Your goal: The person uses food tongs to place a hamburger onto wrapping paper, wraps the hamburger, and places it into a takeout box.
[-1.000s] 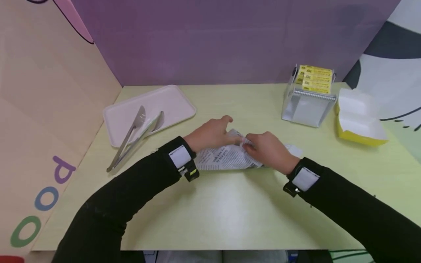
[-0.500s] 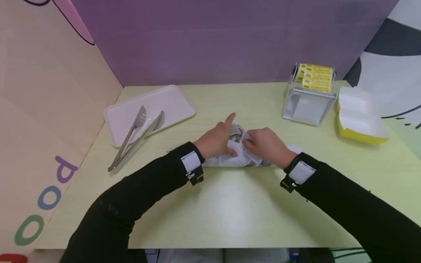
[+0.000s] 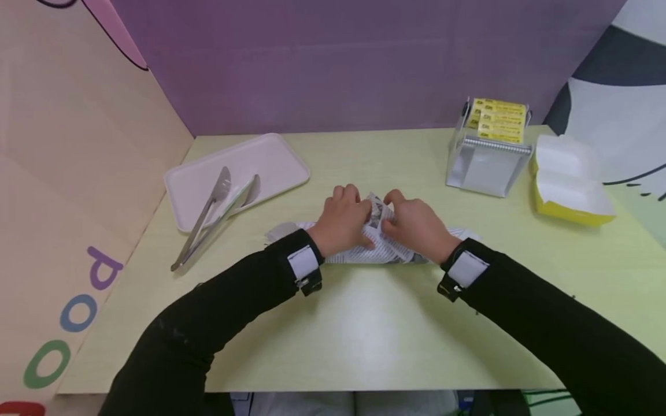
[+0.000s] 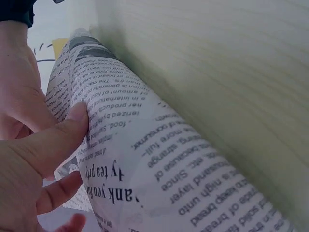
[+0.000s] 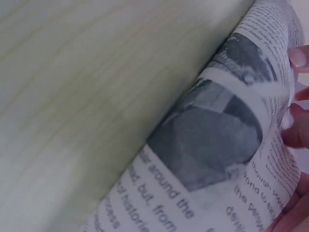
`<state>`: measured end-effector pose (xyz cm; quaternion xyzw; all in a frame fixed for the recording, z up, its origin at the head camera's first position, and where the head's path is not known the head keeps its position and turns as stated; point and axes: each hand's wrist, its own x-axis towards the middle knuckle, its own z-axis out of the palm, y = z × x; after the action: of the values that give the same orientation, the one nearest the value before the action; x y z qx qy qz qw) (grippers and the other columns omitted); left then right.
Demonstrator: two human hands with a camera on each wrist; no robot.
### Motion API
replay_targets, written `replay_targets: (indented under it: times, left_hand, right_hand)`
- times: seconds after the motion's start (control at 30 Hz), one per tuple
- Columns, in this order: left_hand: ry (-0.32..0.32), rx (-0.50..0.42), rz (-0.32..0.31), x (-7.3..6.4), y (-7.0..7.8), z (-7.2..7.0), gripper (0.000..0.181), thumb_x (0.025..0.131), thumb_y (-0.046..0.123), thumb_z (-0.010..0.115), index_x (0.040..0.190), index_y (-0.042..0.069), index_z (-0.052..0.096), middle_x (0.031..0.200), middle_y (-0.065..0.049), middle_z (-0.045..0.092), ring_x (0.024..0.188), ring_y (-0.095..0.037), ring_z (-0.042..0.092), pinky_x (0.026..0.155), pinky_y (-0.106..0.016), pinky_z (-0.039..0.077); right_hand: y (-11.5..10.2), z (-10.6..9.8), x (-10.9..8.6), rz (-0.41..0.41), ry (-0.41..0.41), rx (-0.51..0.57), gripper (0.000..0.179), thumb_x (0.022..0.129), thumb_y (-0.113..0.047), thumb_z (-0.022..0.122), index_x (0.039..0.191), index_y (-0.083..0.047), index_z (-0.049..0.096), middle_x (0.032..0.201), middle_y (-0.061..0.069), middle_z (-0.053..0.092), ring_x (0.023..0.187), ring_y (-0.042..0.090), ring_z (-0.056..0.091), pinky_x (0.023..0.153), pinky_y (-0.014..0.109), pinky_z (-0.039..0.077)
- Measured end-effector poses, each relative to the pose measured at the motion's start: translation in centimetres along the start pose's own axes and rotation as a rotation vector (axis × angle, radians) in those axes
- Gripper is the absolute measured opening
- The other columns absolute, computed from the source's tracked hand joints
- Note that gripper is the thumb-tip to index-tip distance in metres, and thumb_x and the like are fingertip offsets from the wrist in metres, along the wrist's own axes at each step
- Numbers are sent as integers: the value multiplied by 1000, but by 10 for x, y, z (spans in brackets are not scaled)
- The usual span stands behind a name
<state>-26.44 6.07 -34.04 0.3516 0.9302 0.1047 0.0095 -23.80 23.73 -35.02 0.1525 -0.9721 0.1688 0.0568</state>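
Note:
A sheet of newsprint-patterned wrapping paper (image 3: 385,248) lies folded into a long roll across the table; whether anything is inside is hidden. My left hand (image 3: 340,222) holds its left part, thumb on the near side and fingers over the far side. Close beside it, my right hand (image 3: 418,228) pinches a raised fold between thumb and fingers. In the left wrist view, the left thumb (image 4: 72,123) presses on the printed paper (image 4: 125,135), with the right hand (image 4: 19,87) just beyond. The right wrist view shows the paper (image 5: 207,130) rounded, with fingertips (image 5: 298,57) along its edge.
At the back left, metal tongs (image 3: 200,222) lie partly on a pale tray (image 3: 283,153), handles over its near edge. A clear holder with yellow packets (image 3: 496,121) stands at the back right. Beside it sits an open yellow-and-white box (image 3: 574,199). Walls border the table's back and left.
My left hand has shifted slightly right, and its raised finger has come down over the far side of the paper. The fold between both hands now stands higher. Tray, tongs and box stay put.

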Motion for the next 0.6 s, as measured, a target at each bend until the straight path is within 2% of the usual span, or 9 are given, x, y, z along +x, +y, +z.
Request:
replay_targets:
  times: [0.07, 0.13, 0.4, 0.6]
  left_hand:
    - [-43, -12, -5, 1, -1, 0, 45, 75, 45, 82, 96, 12, 60, 108, -7, 45, 101, -25, 36, 81, -35, 35]
    - [-77, -18, -2, 2, -2, 0, 45, 75, 46, 81, 99, 13, 61, 109, -7, 48, 101, -24, 37, 82, -36, 34]
    - [-171, 5, 10, 11, -4, 3, 65, 78, 45, 79, 129, 11, 58, 125, -9, 52, 109, -25, 41, 88, -38, 38]
    - [-245, 3, 2, 13, -4, 2, 71, 82, 45, 76, 138, 9, 52, 124, -9, 53, 107, -24, 43, 87, -38, 42]
  right_hand:
    - [2, 2, 1, -5, 2, 6, 34, 89, -9, 57, 119, 6, 50, 52, -3, 36, 44, 11, 33, 43, 27, 27]
    - [3, 4, 1, -7, -4, 10, 33, 91, -8, 56, 120, 6, 50, 52, -3, 36, 44, 10, 32, 44, 27, 27]
    - [6, 8, 2, 23, -76, 37, 28, 98, -8, 48, 123, 4, 49, 56, 3, 44, 47, 14, 39, 47, 29, 32]
    - [14, 11, 4, 35, -128, 62, 22, 101, -12, 47, 114, 3, 55, 66, 8, 55, 57, 19, 49, 55, 32, 39]
